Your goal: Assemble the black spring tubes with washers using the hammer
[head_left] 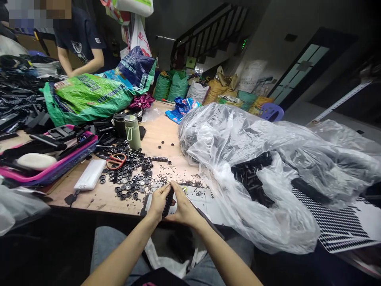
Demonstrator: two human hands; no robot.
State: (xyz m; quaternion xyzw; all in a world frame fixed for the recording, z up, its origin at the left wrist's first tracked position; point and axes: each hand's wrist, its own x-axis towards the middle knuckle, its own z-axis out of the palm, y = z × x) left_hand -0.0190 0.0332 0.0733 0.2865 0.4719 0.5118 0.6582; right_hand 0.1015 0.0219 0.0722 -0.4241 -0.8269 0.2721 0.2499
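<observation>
Between my two hands, over the table's front edge, is a narrow black ridged part [168, 202], standing on a slant. My left hand [158, 200] grips it from the left side. From the right, the fingers of my right hand [183, 204] meet the left fingertips at its top end, with the thumb near its lower end. Beneath my hands lies a pale board [205, 200] with many tiny black pieces [175, 174] strewn around it. A pile of small black round parts [131, 184] lies to the left of my left hand.
Red-handled scissors [116, 161], a green flask [132, 133] and a white power bank [90, 174] sit on the left. A pink-rimmed basket [71, 159] stands farther left. A large clear plastic bag [226, 131] of black parts covers the right. Across the table is another person [80, 47].
</observation>
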